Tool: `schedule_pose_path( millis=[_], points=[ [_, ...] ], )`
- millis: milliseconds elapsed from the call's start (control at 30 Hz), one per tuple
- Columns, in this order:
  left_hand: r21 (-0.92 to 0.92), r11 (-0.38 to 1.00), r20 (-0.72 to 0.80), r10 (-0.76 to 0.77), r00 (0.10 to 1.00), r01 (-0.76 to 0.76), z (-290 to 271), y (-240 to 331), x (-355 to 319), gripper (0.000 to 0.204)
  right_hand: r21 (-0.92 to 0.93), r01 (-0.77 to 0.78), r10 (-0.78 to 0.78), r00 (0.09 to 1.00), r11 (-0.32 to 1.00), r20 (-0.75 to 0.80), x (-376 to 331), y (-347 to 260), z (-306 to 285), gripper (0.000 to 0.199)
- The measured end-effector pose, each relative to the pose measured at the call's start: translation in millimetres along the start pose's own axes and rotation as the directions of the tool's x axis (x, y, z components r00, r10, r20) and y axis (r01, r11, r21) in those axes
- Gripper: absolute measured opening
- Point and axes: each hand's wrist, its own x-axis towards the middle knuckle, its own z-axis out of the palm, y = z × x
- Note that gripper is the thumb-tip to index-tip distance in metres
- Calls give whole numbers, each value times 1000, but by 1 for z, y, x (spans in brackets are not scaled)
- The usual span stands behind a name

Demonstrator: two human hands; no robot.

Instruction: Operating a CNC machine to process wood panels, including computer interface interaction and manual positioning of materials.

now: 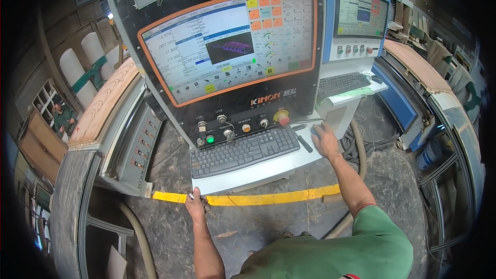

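My right hand (326, 141) rests at the right end of the white shelf (248, 180), curled over a computer mouse that it mostly hides. Beside it on the shelf lie a small dark-handled tool (305, 143) and a black keyboard (245, 151). Lower down, my left hand (196, 204) is at the shelf's front left corner, its fingers closed around a small, partly metallic thing I cannot make out. Above the shelf stands a control cabinet with a lit screen (230, 46) framed in orange, showing a purple coiled toolpath drawing.
Below the screen are a red emergency stop button (281, 117) and a lit green button (210, 139). A second control cabinet (356, 51) stands behind on the right. Yellow tape (268, 198) crosses the floor. Hoses (139, 232) run along it. A person (63, 119) is far left.
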Motion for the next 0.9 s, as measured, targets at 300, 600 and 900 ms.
schedule_pose_path(
  millis=[300, 600, 900],
  points=[
    [3, 1000, -3, -19, 1000, 19, 3, 7, -4, 31, 10, -9, 9, 1000, 1000, 5, 0, 2, -1, 42],
    [-37, 999, -12, 2, 1000, -2, 1, 2, -4, 33, -5, 21, -21, 1000, 1000, -5, 3, 1, 5, 40],
    [-61, 998, -4, 14, 1000, -14, 1, 0, -2, 37, -6, 76, -76, 996, 997, -48, 1, 2, 4, 39]
  ],
)
